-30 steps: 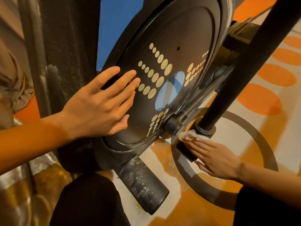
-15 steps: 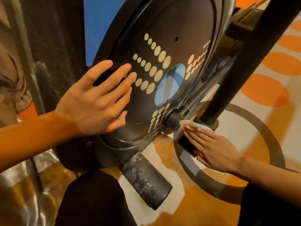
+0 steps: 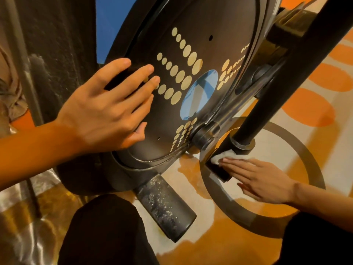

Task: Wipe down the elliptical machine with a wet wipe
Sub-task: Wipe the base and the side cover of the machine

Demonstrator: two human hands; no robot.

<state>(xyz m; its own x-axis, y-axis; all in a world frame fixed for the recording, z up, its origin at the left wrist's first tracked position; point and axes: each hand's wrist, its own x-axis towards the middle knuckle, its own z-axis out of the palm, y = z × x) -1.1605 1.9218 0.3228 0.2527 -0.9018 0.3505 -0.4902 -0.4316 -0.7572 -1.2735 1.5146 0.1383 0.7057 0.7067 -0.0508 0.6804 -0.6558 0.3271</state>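
Note:
The elliptical machine's dark flywheel cover [image 3: 212, 23], marked with rows of cream dots and a blue oval, fills the upper middle of the head view. My left hand [image 3: 107, 109] rests flat on the cover's left side with its fingers spread. Lower right, my right hand [image 3: 257, 178] presses a white wet wipe [image 3: 225, 155] with straight fingers against the black crank arm end [image 3: 217, 169], just below the collar of a black diagonal tube [image 3: 282, 73]. Most of the wipe is hidden under my fingers.
A dusty black stabiliser foot [image 3: 164, 203] sticks out below the cover toward me. The floor [image 3: 313, 109] is cream with orange spots and a dark ring. A dark upright post [image 3: 57, 44] stands at the left. My dark-clothed knees fill the bottom edge.
My right hand and the wipe have slid a little along the crank arm end below the tube collar. My left hand stays flat on the cover. The view has shifted slightly.

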